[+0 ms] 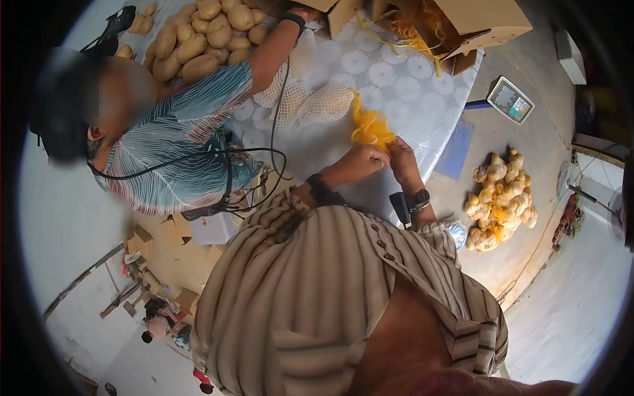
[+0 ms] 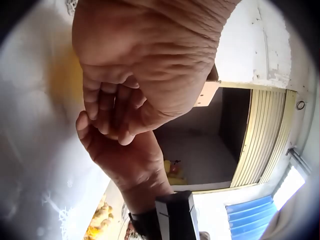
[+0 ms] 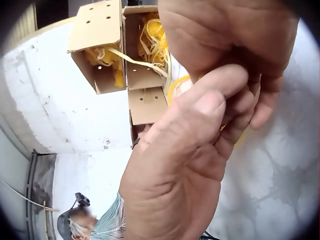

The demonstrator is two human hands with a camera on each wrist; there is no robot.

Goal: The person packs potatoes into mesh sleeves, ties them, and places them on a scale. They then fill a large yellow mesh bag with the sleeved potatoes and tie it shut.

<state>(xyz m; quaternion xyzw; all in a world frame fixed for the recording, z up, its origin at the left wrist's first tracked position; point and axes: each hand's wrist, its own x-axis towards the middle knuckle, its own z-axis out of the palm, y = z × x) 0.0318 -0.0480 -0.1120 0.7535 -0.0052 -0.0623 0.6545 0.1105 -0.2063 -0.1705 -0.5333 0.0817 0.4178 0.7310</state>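
Observation:
A bunched yellow net bag (image 1: 371, 128) lies on the table's patterned cloth (image 1: 396, 79), at its near edge. Both my hands meet at it. My left hand (image 1: 376, 156) has its fingers curled on the net's lower end. My right hand (image 1: 395, 148) pinches the same net from the right. In the left wrist view my left hand (image 2: 112, 107) curls over the fingers of the right hand (image 2: 125, 160), with a yellow blur (image 2: 67, 82) behind them. The right wrist view shows my right hand (image 3: 220, 100) closed around a strand of yellow net (image 3: 176, 85).
Another person (image 1: 172, 145) leans over the table by a pile of loose potatoes (image 1: 198, 33). White net bags of potatoes (image 1: 310, 102) lie mid-table. Open cardboard boxes (image 1: 475, 26) holding yellow netting stand at the far end. On the floor are a scale (image 1: 510, 100) and several bagged potatoes (image 1: 500, 201).

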